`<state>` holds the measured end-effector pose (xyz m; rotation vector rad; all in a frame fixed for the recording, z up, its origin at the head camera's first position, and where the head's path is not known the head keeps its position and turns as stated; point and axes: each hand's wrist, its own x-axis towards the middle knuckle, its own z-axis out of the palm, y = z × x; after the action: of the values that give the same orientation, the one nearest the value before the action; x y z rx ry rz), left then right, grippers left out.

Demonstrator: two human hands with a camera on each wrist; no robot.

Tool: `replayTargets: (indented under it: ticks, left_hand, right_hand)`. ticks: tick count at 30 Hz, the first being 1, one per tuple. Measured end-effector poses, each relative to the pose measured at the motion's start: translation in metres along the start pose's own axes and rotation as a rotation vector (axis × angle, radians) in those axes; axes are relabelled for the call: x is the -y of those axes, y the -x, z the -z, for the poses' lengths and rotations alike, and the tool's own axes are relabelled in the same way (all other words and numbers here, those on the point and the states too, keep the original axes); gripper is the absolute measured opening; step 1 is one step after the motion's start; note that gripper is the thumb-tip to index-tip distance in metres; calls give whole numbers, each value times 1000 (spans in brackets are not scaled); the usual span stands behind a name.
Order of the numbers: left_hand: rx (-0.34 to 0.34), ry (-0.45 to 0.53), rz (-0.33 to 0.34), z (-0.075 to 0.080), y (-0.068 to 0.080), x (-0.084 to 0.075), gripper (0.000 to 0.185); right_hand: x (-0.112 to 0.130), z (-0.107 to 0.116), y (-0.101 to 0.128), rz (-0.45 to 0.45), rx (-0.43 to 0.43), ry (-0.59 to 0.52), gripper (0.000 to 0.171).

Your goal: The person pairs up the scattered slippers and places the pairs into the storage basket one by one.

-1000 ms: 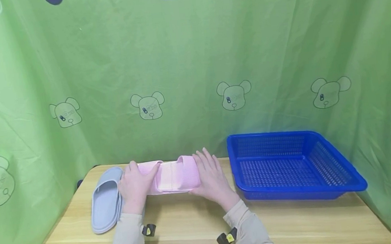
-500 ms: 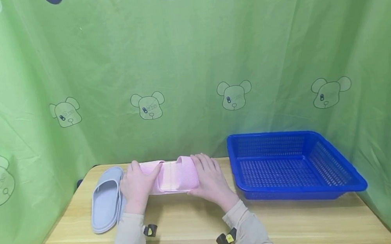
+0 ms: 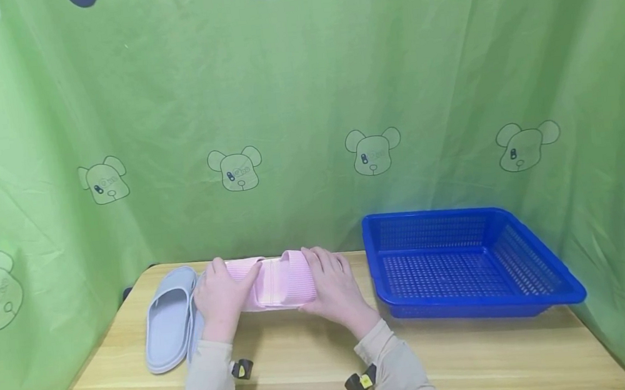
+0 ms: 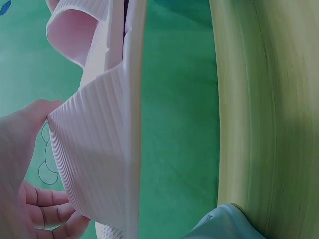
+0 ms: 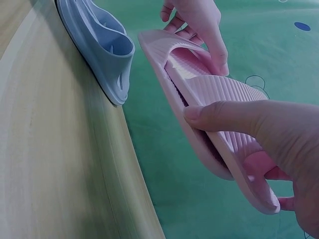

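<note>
A pair of pink slippers (image 3: 299,279) with ribbed straps is held up off the table at its far side, one overlapping the other end to end. My left hand (image 3: 221,299) grips the left slipper by its strap, thumb at the strap's edge in the left wrist view. On the other side my right hand (image 3: 337,290) grips the right slipper, its thumb pressing the side of the sole in the right wrist view. The two soles (image 5: 199,127) lie close together with a narrow dark gap. Parts of both slippers are hidden behind the hands.
Blue-grey slippers (image 3: 169,328) lie on the wooden table (image 3: 296,378) just left of my left hand, one partly covered by it. A blue perforated basket (image 3: 478,308) stands at the right. Behind the table hangs a green curtain (image 3: 297,96) with bear prints.
Both hands have drawn slightly closer together, pushing the pink slippers further over each other. The raised fingers of my right hand have come down onto the right slipper.
</note>
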<state>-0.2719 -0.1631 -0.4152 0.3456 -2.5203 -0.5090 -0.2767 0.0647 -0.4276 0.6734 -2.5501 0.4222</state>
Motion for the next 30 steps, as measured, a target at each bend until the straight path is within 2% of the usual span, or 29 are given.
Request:
replayTargets:
  ticks: [9, 17, 24, 30]
  left_hand:
    - [3, -14, 2, -1, 2, -3, 84]
    - [40, -6, 10, -4, 4, -5, 92]
    - [14, -1, -7, -6, 6, -6, 90]
    - [7, 6, -11, -8, 6, -6, 88]
  right_hand:
    - [1, -2, 1, 8, -10, 50, 117]
    - [6, -3, 1, 29, -23, 64, 117]
    - [8, -4, 1, 22, -9, 70, 117]
    - [7, -6, 1, 42, -43, 84, 115]
